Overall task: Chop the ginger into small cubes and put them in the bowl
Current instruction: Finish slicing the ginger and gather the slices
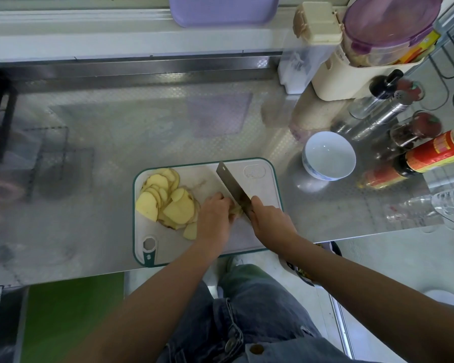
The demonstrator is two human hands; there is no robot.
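Steel cleaver [232, 188] stood blade-down just beside the curled fingertips of the left hand [215, 218], which pinned a ginger piece [236, 211] to the cutting board [243, 238]. Behind the blade, the right hand [269, 221] clenched its handle. Pale yellow slices [168, 203] lay just beyond the left knuckles, and the white bowl [328, 155] sat well apart from both hands.

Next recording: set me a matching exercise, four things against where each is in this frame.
Things: 1 cleaver; 2 bowl; 3 yellow slices; 4 ginger piece.
Places: A on the counter, right of the cutting board; B heaped on the board's left side; C gripped by the right hand; D held under the left hand.
Pairs: 1-C, 2-A, 3-B, 4-D.
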